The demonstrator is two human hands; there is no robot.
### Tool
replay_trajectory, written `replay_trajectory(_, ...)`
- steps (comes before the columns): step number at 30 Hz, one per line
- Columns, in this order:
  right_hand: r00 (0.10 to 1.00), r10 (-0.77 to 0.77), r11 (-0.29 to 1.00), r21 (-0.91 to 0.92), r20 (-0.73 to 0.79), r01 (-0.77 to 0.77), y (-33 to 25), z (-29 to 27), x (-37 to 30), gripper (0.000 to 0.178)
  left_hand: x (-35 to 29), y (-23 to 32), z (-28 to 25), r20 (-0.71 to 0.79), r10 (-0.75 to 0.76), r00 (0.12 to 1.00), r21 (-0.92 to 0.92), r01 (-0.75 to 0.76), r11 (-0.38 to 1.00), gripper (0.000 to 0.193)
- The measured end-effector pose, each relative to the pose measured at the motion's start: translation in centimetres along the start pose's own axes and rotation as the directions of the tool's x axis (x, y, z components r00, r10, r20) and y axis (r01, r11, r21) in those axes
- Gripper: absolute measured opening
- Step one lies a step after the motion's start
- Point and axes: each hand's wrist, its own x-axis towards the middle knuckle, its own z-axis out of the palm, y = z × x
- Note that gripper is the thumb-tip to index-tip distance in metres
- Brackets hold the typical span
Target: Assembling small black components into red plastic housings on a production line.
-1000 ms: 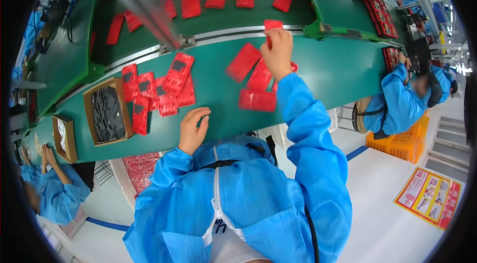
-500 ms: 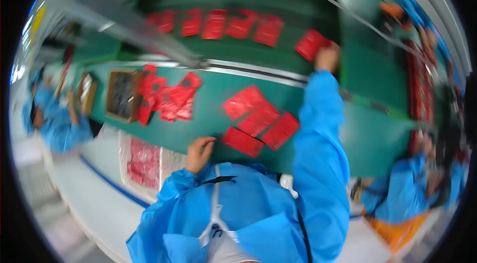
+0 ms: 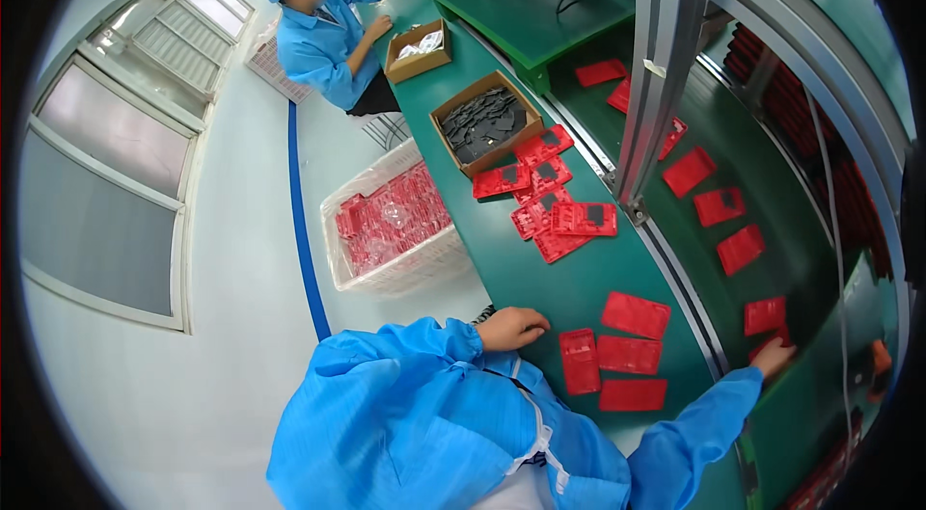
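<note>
- Your right hand (image 3: 772, 357) reaches far out over the moving green belt (image 3: 801, 250), fingers spread fairly wide and laid on a red tray (image 3: 767, 315); it looks like a placing or releasing step rather than a carry, though you cannot tell whether the fingers pinch the tray's edge.
- That red tray lies just beyond your fingertips, touching them, at the near end of a row of like trays running up the belt toward the far side.
- Your left hand (image 3: 511, 328) rests loosely curled on the near edge of the desk (image 3: 569, 283), holding nothing that shows.
- Just right of that hand lie four flat red trays (image 3: 622, 354) in a loose cluster: the closest one is just beside your knuckles, the others a little further right.
- The next move, by my reading, calls for drawing the right arm back across the metal rail (image 3: 690, 303) without dragging the tray, then taking one from the cluster.
- Further along the desk sits a pile of red trays with dark inserts (image 3: 555, 197), beside a cardboard box of dark parts (image 3: 485, 120).
- To the left on the floor stands a white basket of red trays (image 3: 391, 221).
</note>
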Motion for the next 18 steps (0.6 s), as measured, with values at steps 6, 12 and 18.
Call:
replay_trajectory(6, 0.904, 0.356, 0.892, -0.375, 0.236, -0.253, -3.9, -6.6, -1.7, 0.041, 0.3, -0.1, 0.6, -0.001, 0.063, 0.998, -0.009, -0.063, 0.998, 0.021)
replay_trajectory(12, 0.945, 0.318, 0.914, -0.292, 0.081, -0.282, -10.6, -8.6, -3.6, 0.037, -0.5, 4.8, -4.4, -0.191, 0.039, 0.981, -0.251, -0.088, 0.964, 0.018)
replay_trajectory(18, 0.955, -0.288, 0.941, 0.204, 0.064, 0.270, -11.3, -13.6, -8.9, 0.030, -1.9, 14.9, -17.8, -0.512, 0.496, 0.701, 0.040, -0.557, 0.829, 0.021)
